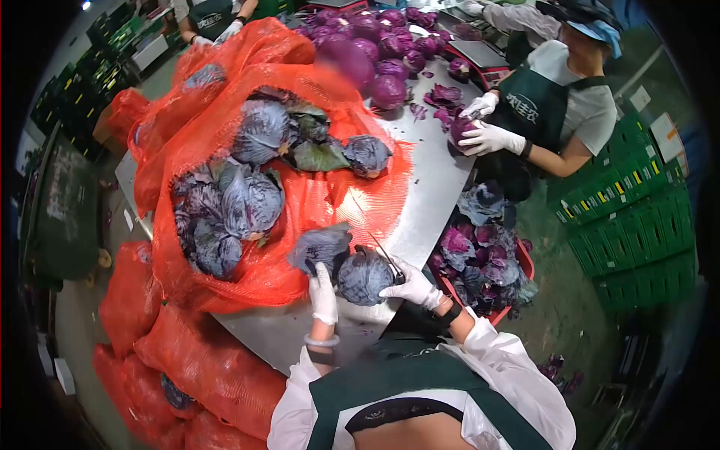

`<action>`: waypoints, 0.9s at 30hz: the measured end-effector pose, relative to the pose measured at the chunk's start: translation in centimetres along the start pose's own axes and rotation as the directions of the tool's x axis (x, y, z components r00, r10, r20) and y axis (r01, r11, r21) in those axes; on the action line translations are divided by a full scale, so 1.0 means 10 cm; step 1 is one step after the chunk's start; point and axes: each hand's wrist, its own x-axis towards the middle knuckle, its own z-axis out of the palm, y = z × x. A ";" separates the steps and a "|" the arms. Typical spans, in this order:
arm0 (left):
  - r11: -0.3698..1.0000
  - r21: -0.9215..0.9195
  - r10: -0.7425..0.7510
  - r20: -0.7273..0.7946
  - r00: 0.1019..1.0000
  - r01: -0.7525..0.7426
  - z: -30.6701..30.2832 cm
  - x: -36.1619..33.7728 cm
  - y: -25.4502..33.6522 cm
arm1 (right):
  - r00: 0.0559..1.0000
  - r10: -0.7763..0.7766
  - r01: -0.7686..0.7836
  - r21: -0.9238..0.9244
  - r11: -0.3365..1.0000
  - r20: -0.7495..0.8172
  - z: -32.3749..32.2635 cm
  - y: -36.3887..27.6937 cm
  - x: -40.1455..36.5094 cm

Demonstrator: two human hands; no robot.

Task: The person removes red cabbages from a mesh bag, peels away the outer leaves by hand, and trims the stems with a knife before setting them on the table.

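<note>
My left hand [324,296], in a white glove, grips a loose dark outer leaf [321,247] that stands away from a red cabbage [364,279]. That cabbage sits between my two hands at the near edge of the metal table [427,187]. On its right side my gloved right hand [414,286] is closed round a knife [390,262], fingertips against the cabbage, the thin blade pointing up and left over it. Just beyond lies an open orange mesh sack [356,199] with several unpeeled cabbages [253,199] spilling from its mouth.
Peeled purple cabbages [388,91] are heaped at the table's far end. A co-worker [551,97] on the right handles one. Below the table's right edge stands a red bin of leaves [487,259]; green crates [637,225] are stacked beyond. Full orange sacks [202,360] lie at lower left.
</note>
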 end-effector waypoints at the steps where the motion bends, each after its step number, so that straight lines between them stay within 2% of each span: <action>1: 1.000 -0.005 -0.010 0.066 0.998 0.010 0.07 0.05 -0.06 | 0.998 -0.029 0.023 -0.121 0.992 -0.046 -0.04 0.02 -0.04; 2: 0.939 0.216 0.243 0.129 0.961 -0.266 0.12 0.04 -0.14 | 0.999 -0.030 0.027 -0.059 0.998 -0.046 -0.05 0.02 -0.08; 3: 0.757 0.400 0.458 0.239 0.856 -0.516 0.17 0.01 -0.17 | 0.999 -0.030 0.030 0.004 1.000 -0.042 -0.03 -0.02 -0.09; 4: 0.650 0.489 0.474 0.336 0.814 -0.581 0.19 -0.01 -0.19 | 0.993 -0.075 0.036 -0.360 0.932 -0.094 0.01 -0.30 -0.18; 5: 0.525 0.563 0.465 0.437 0.770 -0.638 0.18 -0.04 -0.21 | 0.974 -0.207 0.106 -0.629 0.770 -0.090 0.07 -0.32 -0.19; 6: 0.555 0.575 0.396 0.451 0.799 -0.600 0.22 -0.18 -0.11 | 0.969 -0.221 0.099 -0.652 0.752 -0.107 0.11 -0.34 -0.20; 7: 0.542 0.581 0.388 0.467 0.795 -0.607 0.21 -0.20 -0.10 | 0.963 -0.235 0.090 -0.673 0.734 -0.128 0.13 -0.36 -0.20; 9: 0.540 0.531 0.419 0.503 0.756 -0.653 0.19 -0.24 -0.11 | 0.981 -0.153 0.060 -0.554 0.830 -0.122 0.04 -0.40 -0.21; 10: 0.531 0.534 0.403 0.524 0.750 -0.658 0.19 -0.26 -0.11 | 0.965 -0.143 0.008 -0.519 0.855 -0.220 0.01 -0.23 -0.22; 11: 0.530 0.532 0.412 0.519 0.749 -0.661 0.20 -0.29 -0.11 | 0.963 -0.152 0.040 -0.441 0.896 -0.221 -0.03 -0.15 -0.22; 13: 0.525 0.531 0.430 0.510 0.745 -0.666 0.21 -0.36 -0.10 | 0.932 -0.180 0.024 -0.443 0.896 -0.314 -0.10 -0.13 -0.28; 14: 0.483 0.557 0.440 0.513 0.737 -0.676 0.25 -0.39 -0.09 | 0.939 -0.046 -0.095 -0.384 0.919 -0.341 -0.13 -0.14 -0.29; 15: 0.451 0.594 0.422 0.516 0.745 -0.667 0.33 -0.43 -0.09 | 0.933 -0.040 -0.102 -0.371 0.923 -0.357 -0.09 -0.05 -0.30; 17: 0.294 0.674 0.396 0.560 0.728 -0.678 0.50 -0.49 0.01 | 0.878 -0.380 0.124 -0.627 0.769 -0.293 0.03 0.19 -0.32; 18: 0.372 0.691 0.342 0.520 0.783 -0.620 0.50 -0.47 0.07 | 0.884 -0.365 0.108 -0.633 0.767 -0.292 0.02 0.19 -0.31; 19: 0.353 0.706 0.336 0.517 0.787 -0.614 0.47 -0.45 0.06 | 0.878 -0.306 0.032 -0.591 0.806 -0.369 -0.04 0.09 -0.30; 20: 0.393 0.696 0.348 0.492 0.798 -0.600 0.41 -0.41 0.01 | 0.847 -0.270 -0.033 -0.553 0.832 -0.457 -0.18 0.19 -0.20; 21: 0.432 0.686 0.362 0.462 0.810 -0.585 0.32 -0.39 -0.05 | 0.810 -0.234 -0.092 -0.511 0.855 -0.537 -0.32 0.40 -0.07; 23: 0.541 0.615 0.363 0.444 0.819 -0.573 0.06 -0.37 -0.12 | 0.773 -0.232 -0.053 -0.425 0.904 -0.590 -0.53 1.02 0.08; 24: 0.538 0.617 0.348 0.458 0.818 -0.575 -0.13 -0.39 -0.15 | 0.761 -0.112 -0.125 -0.314 0.941 -0.639 -0.55 0.97 0.02; 25: 0.537 0.619 0.331 0.469 0.819 -0.572 -0.29 -0.44 -0.18 | 0.729 -0.164 -0.213 -0.449 0.868 -0.664 -0.67 0.87 -0.02; 26: 0.538 0.631 0.325 0.456 0.828 -0.559 -0.43 -0.54 -0.20 | 0.641 -0.330 -0.155 -0.538 0.828 -0.693 -0.85 0.92 -0.04; 27: 0.551 0.634 0.296 0.459 0.837 -0.543 -0.55 -0.65 -0.21 | 0.651 -0.198 -0.205 -0.420 0.884 -0.733 -1.10 0.86 -0.09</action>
